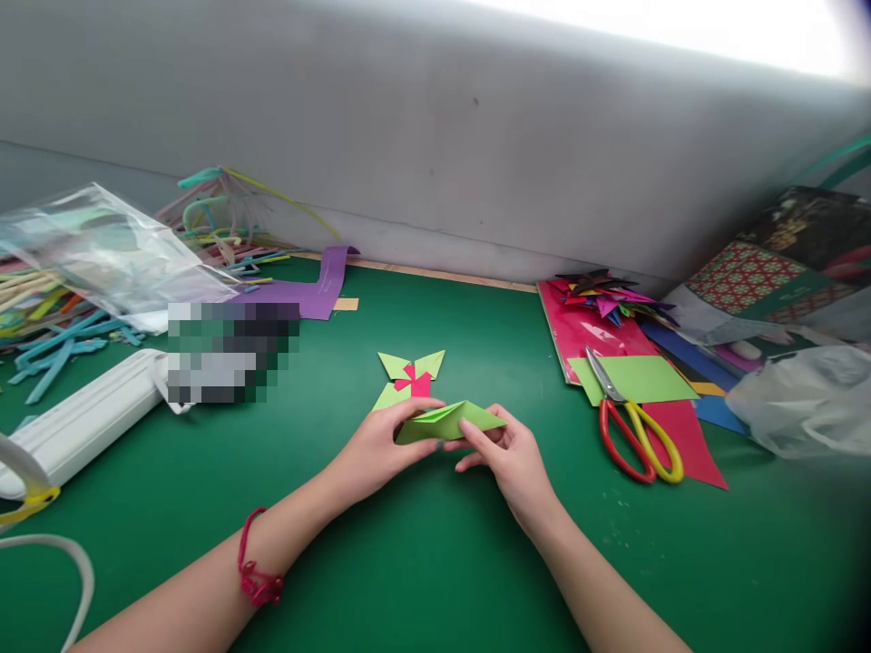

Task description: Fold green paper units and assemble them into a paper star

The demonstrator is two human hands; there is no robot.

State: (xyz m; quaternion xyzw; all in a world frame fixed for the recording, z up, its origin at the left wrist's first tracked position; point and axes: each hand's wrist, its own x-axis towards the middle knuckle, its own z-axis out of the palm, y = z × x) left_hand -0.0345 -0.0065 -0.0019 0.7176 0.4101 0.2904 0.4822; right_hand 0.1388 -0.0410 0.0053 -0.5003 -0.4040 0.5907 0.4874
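Both hands grip a folded light-green paper piece (449, 421) just above the green mat (435, 562). My left hand (377, 451) pinches its left end, thumb on top. My right hand (509, 456) holds the right side, fingers pressed on the fold. Just behind the hands lies a small folded figure of green and pink paper (410, 377), flat on the mat. A red cord bracelet (255, 576) circles my left wrist.
Scissors (636, 426) with red and yellow handles lie on a green sheet (646, 376) and coloured paper stack at the right. Folded paper stars (605, 295) sit behind. Left: a white device (88, 417), clear bag (102, 245), pipe cleaners (218, 213), purple strip (319, 286). A plastic bag (803, 399) lies far right.
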